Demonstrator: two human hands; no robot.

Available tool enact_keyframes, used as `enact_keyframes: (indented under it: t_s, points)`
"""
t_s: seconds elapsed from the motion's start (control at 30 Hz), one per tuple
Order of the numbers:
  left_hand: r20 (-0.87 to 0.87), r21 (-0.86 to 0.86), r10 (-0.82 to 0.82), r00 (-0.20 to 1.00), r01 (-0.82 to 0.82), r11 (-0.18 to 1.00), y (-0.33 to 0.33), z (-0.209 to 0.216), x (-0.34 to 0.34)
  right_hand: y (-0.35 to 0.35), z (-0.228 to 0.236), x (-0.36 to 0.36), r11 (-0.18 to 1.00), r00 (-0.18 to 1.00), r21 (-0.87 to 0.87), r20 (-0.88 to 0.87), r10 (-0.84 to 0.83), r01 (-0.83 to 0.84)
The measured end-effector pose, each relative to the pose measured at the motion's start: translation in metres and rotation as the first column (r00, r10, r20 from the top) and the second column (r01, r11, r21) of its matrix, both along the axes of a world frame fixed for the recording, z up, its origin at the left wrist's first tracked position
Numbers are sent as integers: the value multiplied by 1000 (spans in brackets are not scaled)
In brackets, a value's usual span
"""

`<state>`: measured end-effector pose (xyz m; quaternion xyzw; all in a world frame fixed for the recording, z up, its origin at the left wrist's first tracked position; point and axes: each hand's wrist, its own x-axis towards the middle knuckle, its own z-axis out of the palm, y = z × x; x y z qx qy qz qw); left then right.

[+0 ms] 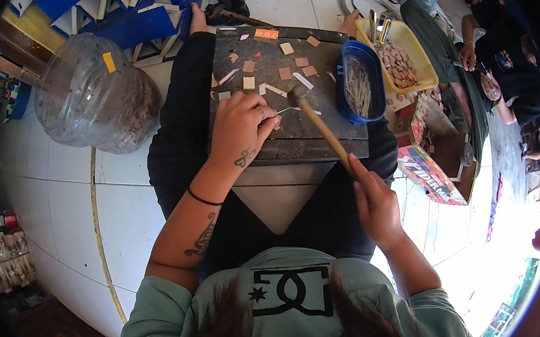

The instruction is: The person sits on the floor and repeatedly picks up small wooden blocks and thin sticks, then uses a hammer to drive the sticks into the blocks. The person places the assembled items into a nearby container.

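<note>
My right hand (375, 200) is closed round the wooden handle of a hammer (324, 133), whose head is over the middle of a dark low wooden board (272, 144). Close to the hammer head, my left hand (244, 116) rests at the board's near part with thumb and fingers pinched together. A thin, pale, pin-like piece (285, 110) sticks out from those fingertips; its hidden end cannot be made out. Small square brown tiles (285, 73) and pale strips (303, 80) lie scattered on the board. On its right side stands a blue oval tub (362, 80) of thin, pin-like pieces.
Beyond the tub is a yellow basin (429, 70) of small brown pieces. A printed cardboard box (433, 176) lies to the right, near another person's hands (478, 68). At the left stand a large clear plastic container (100, 93) and a blue rack (117, 1).
</note>
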<state>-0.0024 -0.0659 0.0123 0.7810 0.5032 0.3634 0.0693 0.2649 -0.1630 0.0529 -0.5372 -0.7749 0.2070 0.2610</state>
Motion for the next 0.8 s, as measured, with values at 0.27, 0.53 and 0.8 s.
enact_keyframes:
  t_s: [0.27,0.53,0.8]
  points:
    - [-35,-43,-6,999,5,999,1,6,1,-2,2,1,997,997,-52,49,-58,61]
    - [-41,-116,-49,998,44,992,7,9,0,4,5,6,982,984,-150,-121,-130,111]
    - [182,-439,-146,972,213,873,26,28,0,8,11,9,966,952,-206,-232,-202,155]
